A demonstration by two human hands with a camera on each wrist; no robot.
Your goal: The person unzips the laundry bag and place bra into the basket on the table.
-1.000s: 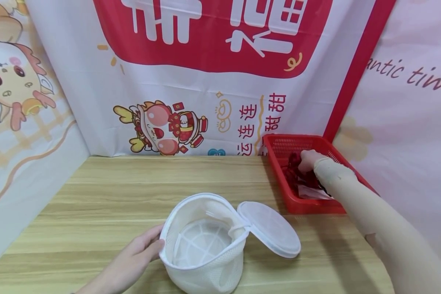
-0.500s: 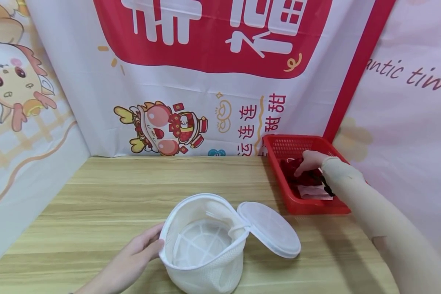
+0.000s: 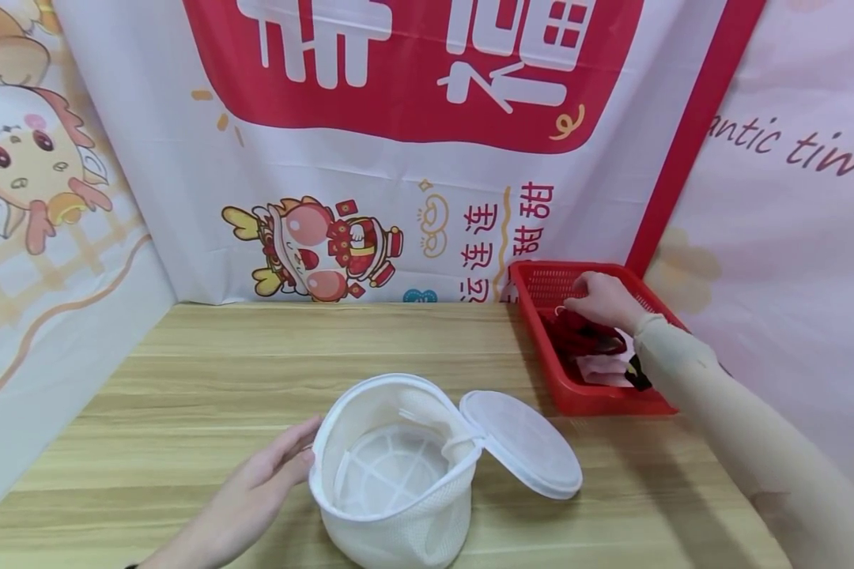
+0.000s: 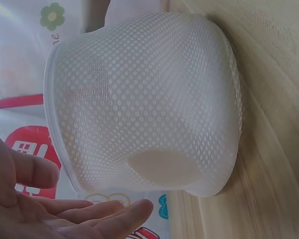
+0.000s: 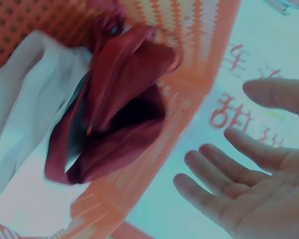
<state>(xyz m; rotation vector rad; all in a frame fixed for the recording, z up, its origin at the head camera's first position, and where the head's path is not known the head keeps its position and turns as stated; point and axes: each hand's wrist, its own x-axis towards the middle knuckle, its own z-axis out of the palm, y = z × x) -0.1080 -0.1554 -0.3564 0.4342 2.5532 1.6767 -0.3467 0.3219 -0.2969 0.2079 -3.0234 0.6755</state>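
Observation:
A white mesh laundry bag (image 3: pixel 434 518) stands upright on the table, its round lid (image 3: pixel 527 446) folded out to the right and its ribbed bottom showing inside. My left hand (image 3: pixel 252 498) is at the bag's left rim, fingers loosely extended; the left wrist view shows the thumb and fingers spread beside the mesh (image 4: pixel 139 99). Over the red basket (image 3: pixel 615 403) at the back right is my right hand (image 3: pixel 601 299). Its fingers are spread with nothing between them in the right wrist view. Below lies a crumpled dark red garment (image 5: pixel 127 74) with thin straps.
Beside the red garment in the basket lie a pale pink cloth (image 3: pixel 601 371) and a black piece (image 3: pixel 636 373). A printed white sheet (image 3: pixel 370 166) hangs behind the wooden table (image 3: pixel 206 379). Another printed sheet (image 3: pixel 797 237) borders the right side.
My right hand has lifted off the dark red garment, which now lies rearranged, showing more of the pink cloth. My left hand has loosened slightly from the bag's rim. The bag stays put.

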